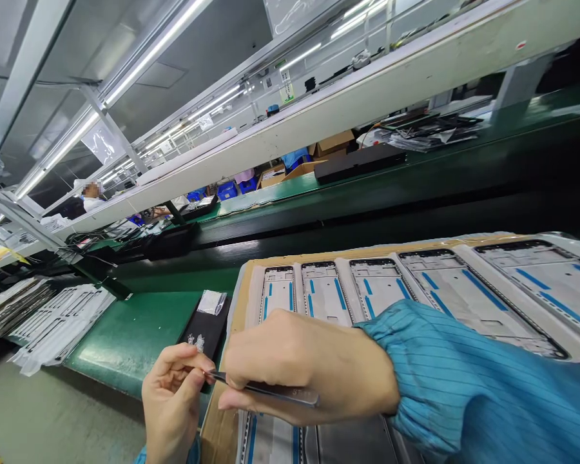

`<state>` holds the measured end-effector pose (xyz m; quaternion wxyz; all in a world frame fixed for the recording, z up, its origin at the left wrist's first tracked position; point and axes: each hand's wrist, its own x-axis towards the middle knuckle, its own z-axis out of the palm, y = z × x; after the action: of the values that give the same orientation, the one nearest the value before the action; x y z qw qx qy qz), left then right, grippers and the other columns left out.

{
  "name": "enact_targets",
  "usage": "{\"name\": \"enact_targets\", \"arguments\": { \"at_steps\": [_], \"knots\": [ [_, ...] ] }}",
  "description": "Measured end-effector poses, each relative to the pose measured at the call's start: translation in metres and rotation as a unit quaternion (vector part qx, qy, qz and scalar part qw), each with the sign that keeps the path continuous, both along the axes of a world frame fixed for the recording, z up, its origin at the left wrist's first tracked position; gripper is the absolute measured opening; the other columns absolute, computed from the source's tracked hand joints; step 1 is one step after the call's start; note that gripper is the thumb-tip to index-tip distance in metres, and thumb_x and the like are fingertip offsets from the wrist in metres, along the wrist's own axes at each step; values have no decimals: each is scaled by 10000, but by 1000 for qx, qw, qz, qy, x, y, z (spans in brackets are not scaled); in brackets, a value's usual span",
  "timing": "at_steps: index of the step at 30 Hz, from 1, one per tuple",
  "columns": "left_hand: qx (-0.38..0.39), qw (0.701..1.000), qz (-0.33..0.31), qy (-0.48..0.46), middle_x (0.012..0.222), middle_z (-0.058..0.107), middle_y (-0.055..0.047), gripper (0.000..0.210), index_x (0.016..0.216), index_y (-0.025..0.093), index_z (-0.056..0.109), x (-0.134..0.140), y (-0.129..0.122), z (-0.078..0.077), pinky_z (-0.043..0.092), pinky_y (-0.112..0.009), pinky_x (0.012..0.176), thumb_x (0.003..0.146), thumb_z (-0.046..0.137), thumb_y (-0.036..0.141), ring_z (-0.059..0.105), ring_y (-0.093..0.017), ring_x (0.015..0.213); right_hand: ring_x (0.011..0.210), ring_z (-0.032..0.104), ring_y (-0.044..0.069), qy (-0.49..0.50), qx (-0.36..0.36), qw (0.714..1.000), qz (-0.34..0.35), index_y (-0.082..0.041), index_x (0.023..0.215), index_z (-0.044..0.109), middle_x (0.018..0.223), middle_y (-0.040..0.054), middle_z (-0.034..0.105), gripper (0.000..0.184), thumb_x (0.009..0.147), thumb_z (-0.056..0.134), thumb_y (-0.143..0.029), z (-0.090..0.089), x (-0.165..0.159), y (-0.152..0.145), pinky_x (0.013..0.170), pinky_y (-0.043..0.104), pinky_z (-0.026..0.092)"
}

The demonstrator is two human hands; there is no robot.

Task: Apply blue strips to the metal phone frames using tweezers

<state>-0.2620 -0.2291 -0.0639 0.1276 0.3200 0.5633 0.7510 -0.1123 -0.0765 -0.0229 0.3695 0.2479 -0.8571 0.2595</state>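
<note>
My right hand (290,367) is closed around dark metal tweezers (283,391), whose tips point left. The tips meet the fingertips of my left hand (174,393), which is pinched at thumb and forefinger; whatever lies between them is too small to name. Below and beyond my right hand, a tray with a cardboard-coloured rim (225,422) holds several phone frames (325,283) with blue strips on them. My right forearm and hand hide part of this tray. Left of it, small clear pieces (198,341) lie on a black mat (207,327).
A small plastic bag (211,302) sits on the black mat, on the green bench (130,335). Stacked white sheets (62,322) lie at the bench's left end. A long pale shelf (290,135) crosses above. One person (93,196) is far off at left.
</note>
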Motion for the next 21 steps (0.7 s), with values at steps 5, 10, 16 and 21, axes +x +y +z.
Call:
{"name": "enact_targets", "arguments": {
  "at_steps": [5, 10, 16, 21],
  "knots": [
    [-12, 1000, -9, -5, 584, 704, -5, 312, 739, 262, 753, -5, -2, -6, 503, -161, 462, 500, 955, 267, 631, -140, 492, 615, 502, 113, 0, -30, 999, 23, -229, 781, 512, 704, -43, 602, 208, 924, 649, -166, -2, 0, 2, 555, 231, 403],
    [-20, 999, -23, 11, 605, 707, -2, 287, 763, 271, 751, -8, -5, -8, 503, -159, 468, 542, 931, 235, 639, -144, 520, 616, 481, 116, -4, -59, 998, 38, -231, 765, 478, 694, -40, 558, 242, 921, 640, -144, -5, -1, 0, 558, 223, 396],
    [-3, 1000, -21, 23, 548, 685, -2, 284, 709, 273, 752, -2, 1, -1, 511, -171, 459, 495, 933, 223, 623, -144, 476, 598, 457, 100, -36, -110, 993, 35, -242, 716, 374, 663, -52, 506, 350, 917, 655, -187, -9, -6, -2, 551, 210, 377],
    [14, 1000, 8, 9, 509, 663, 12, 314, 670, 266, 740, -1, 3, 0, 499, -172, 429, 439, 942, 196, 594, -136, 429, 576, 437, 89, -16, -127, 991, 40, -238, 720, 369, 649, -64, 465, 367, 905, 684, -200, -10, -8, -2, 534, 203, 367]
  ]
}}
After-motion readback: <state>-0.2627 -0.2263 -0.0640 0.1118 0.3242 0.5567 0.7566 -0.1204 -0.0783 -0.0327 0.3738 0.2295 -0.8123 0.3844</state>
